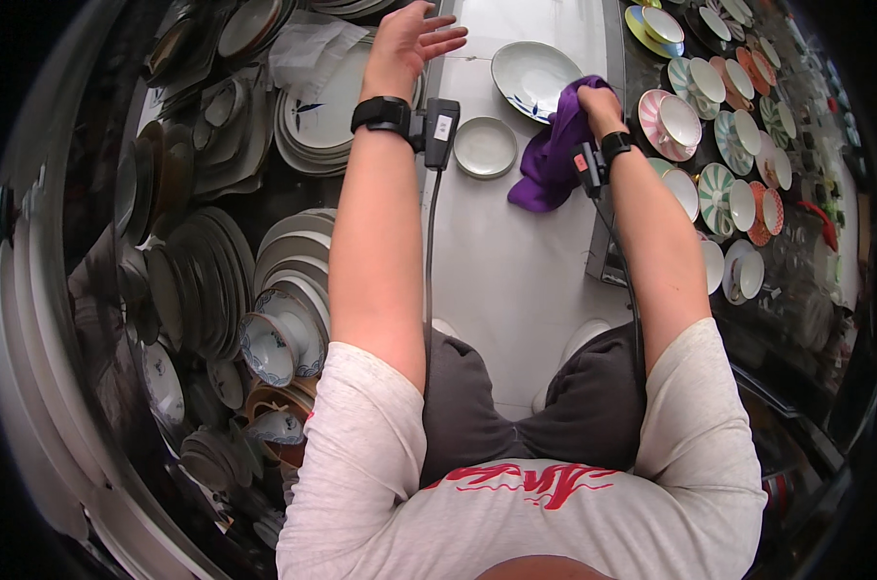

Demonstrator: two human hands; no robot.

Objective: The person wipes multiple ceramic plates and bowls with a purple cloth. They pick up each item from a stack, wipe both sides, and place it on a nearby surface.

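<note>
My left hand (412,42) is raised at the top of the view with its fingers apart and nothing in it. It is nearest to a stack of white plates (330,116) with a blue leaf motif. A crumpled purple cloth (554,156) hangs from my right hand (599,107). The cloth overlaps the lower right rim of a large, shallow white dish (531,72) with blue marks near its edge. Whether cloth and dish touch, I cannot tell. A small round pale plate (485,147) appears between my forearms, over the light floor.
Stacked plates (199,283) and patterned blue-and-white bowls (268,348) crowd the left side. Translucent wrapping (311,47) covers part of one stack. Cups with striped saucers (676,122) line the right shelf. Light floor tiles (511,290) run between. Cables (433,246) trail along both forearms.
</note>
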